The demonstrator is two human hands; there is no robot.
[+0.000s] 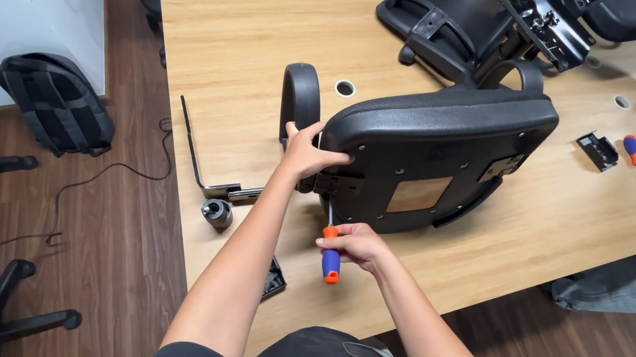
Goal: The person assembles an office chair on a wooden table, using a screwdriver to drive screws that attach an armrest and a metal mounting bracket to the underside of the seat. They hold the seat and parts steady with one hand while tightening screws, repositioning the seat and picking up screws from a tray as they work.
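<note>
A black office chair seat lies tipped on its side on the wooden table, underside facing me, with a black armrest at its left edge. My left hand grips the seat's left edge by the armrest bracket. My right hand holds a screwdriver with an orange and blue handle, its shaft pointing up at the bracket under the seat.
A bent metal bar and a chair caster lie left of the seat. A second screwdriver and a small black part lie at the right. More chair parts sit at the table's far side. A backpack rests on the floor.
</note>
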